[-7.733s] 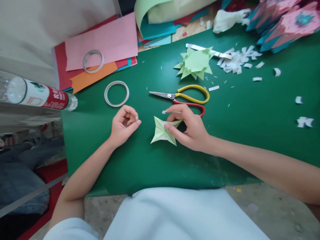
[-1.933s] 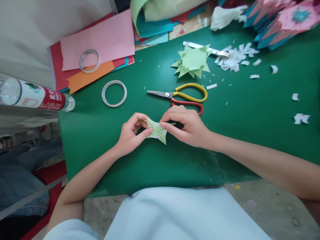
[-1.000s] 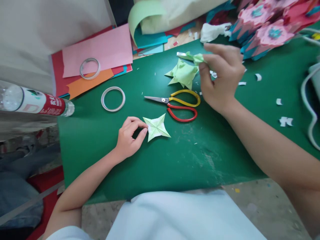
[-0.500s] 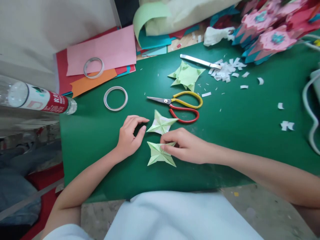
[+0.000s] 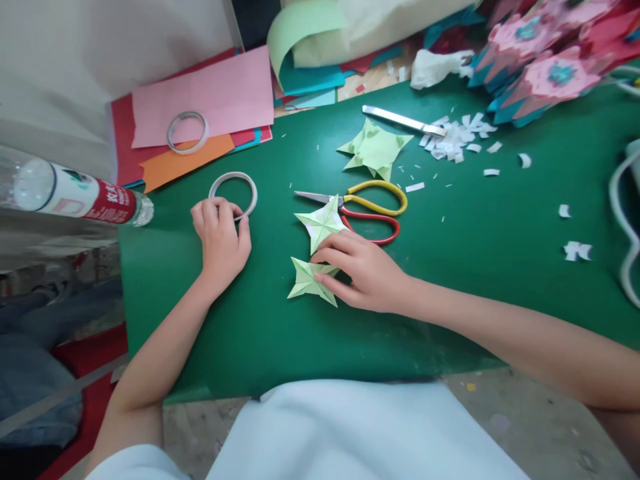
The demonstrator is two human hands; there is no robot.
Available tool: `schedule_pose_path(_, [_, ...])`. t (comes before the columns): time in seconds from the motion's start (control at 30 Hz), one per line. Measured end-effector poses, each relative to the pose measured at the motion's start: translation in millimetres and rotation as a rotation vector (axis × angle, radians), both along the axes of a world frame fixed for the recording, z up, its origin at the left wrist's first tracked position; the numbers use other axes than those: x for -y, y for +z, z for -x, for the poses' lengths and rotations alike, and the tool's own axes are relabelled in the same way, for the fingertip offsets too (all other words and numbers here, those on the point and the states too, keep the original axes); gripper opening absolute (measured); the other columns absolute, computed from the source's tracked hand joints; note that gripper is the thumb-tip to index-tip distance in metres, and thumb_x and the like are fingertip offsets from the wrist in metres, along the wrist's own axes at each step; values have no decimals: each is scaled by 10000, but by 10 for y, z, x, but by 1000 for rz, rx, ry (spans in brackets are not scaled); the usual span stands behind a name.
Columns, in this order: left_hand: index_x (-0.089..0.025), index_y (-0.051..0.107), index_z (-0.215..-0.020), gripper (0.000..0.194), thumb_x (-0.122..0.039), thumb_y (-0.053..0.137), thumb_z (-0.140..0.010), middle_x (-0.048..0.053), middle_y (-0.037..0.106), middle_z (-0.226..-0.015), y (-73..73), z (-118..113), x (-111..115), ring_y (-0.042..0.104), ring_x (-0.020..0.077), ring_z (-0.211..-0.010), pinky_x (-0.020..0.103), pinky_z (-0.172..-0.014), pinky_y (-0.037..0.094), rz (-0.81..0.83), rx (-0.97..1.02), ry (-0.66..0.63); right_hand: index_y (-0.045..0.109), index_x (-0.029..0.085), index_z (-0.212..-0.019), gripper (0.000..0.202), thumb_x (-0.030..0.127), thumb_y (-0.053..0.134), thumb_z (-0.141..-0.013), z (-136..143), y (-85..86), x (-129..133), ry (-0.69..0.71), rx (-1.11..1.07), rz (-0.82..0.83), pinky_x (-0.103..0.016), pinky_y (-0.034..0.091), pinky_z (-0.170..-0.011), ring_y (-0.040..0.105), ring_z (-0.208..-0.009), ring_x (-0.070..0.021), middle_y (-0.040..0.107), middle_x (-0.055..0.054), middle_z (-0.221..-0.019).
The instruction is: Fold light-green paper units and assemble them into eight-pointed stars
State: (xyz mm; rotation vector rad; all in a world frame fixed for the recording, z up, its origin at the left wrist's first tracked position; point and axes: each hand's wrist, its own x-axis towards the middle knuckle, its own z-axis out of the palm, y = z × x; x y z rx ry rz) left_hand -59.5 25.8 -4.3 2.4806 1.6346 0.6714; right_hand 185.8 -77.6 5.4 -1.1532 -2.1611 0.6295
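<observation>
My left hand (image 5: 223, 243) is at the near left rim of a white double-sided tape roll (image 5: 257, 190) lying on the table, its fingers closed on that rim. My right hand (image 5: 367, 270) has its fingers somewhat apart, with the thumb tip resting on the lower folded green paper star (image 5: 305, 280). Its other fingertips lie between this star and the upper folded paper star (image 5: 320, 221), which has white strips on it. The upper star overlaps the scissors (image 5: 377, 193), which have one yellow and one red handle. Part of the lower star is hidden under my fingers.
Behind the scissors lie a larger green paper piece (image 5: 377, 147), a metal tweezer-like tool (image 5: 400, 119) and white paper scraps (image 5: 455, 143). Coloured paper sheets (image 5: 220, 93) carry another tape roll (image 5: 175, 143). A bottle (image 5: 105, 200) lies left; pink paper flowers (image 5: 560, 80) stand back right.
My left hand has moved left and away from me, from beside the stars onto the tape roll. Both stars have shifted farther from me, the upper one against the scissors; my right hand moved slightly with them.
</observation>
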Motion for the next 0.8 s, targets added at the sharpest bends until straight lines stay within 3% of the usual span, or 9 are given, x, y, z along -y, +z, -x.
schedule_pose_path(0.13, [-198, 504, -885, 49, -244, 520, -889, 106, 599, -975, -8, -10, 38, 511, 298, -1057, 492, -947, 380, -44, 80, 8, 636, 135, -1082, 275, 332, 526, -925, -66, 35, -22, 8, 170, -200, -361, 485, -773, 531, -877, -217, 628, -124, -1003])
schedule_pose_path(0.23, [-205, 493, -924, 94, -293, 469, -947, 58, 638, -889, -12, -8, 65, 590, 223, -919, 401, -857, 448, -20, 256, 11, 614, 143, -1070, 233, 263, 495, -910, -206, 115, -102, -70, 303, -323, -374, 481, -773, 527, -887, -238, 630, -124, -1016])
schedule_pose_path(0.4, [-216, 464, -969, 134, -347, 492, -972, -1, 679, -844, 13, -117, 198, 694, 145, -849, 312, -816, 527, 169, 654, -157, 563, 118, -1083, 296, 198, 508, -803, -432, 214, -256, -323, 538, -136, -439, 459, -774, 545, -909, -306, 598, -172, -1024])
schedule_pose_path(0.53, [-237, 441, -1052, 131, -288, 529, -968, 4, 722, -927, 44, -253, 367, 720, 166, -958, 335, -866, 551, 280, 855, -319, 529, 80, -1157, 379, 165, 506, -788, -474, 174, -285, -336, 614, 62, -438, 459, -772, 551, -973, -349, 577, -213, -1099])
schedule_pose_path(0.63, [-273, 403, -1168, 262, -238, 554, -956, 3, 737, -975, 62, -310, 445, 729, 160, -945, 285, -752, 568, 282, 880, -393, 520, 90, -1153, 368, 130, 482, -789, -472, 125, -262, -377, 576, 118, -417, 465, -718, 568, -951, -348, 570, -217, -1057])
schedule_pose_path(0.8, [-284, 392, -1232, 334, -208, 556, -951, 8, 743, -996, 75, -316, 453, 731, 152, -941, 249, -697, 569, 304, 838, -463, 550, 120, -1067, 259, 145, 445, -831, -474, 132, -242, -552, 571, 17, -349, 438, -605, 597, -873, -303, 577, -186, -1029])
